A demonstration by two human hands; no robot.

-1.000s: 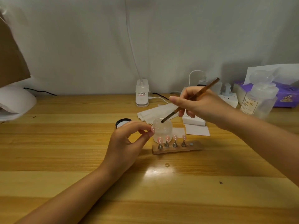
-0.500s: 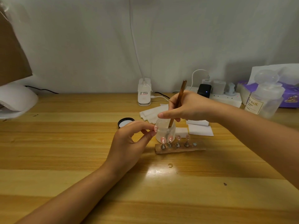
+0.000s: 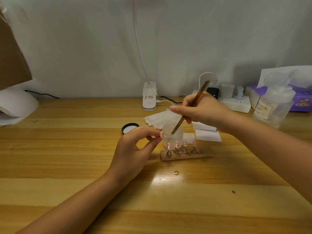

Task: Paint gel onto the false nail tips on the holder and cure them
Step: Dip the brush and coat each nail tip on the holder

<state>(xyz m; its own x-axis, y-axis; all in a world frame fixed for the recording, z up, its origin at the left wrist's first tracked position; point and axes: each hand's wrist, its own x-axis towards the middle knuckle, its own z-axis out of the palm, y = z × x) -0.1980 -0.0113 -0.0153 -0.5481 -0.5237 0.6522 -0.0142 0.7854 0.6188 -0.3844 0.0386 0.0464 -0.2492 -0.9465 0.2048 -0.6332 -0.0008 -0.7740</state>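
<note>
Dipping brush (image 3: 189,108), right hand (image 3: 200,110) gripping; left hand (image 3: 133,149) apparently pinching nail tip (image 3: 161,135); frame-centre cup (image 3: 172,135) may tip.

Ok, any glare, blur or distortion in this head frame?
Head view: a bright glare patch on the table before the holder; the right hand gripping the brush has a motion-blurred fingertip; wide-angle bending at the edges; the nail tips are small and soft.

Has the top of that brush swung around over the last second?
Yes. The brush stays dipped in the cup, but its top end tilted upright, then leaned back toward the power strip.
</note>
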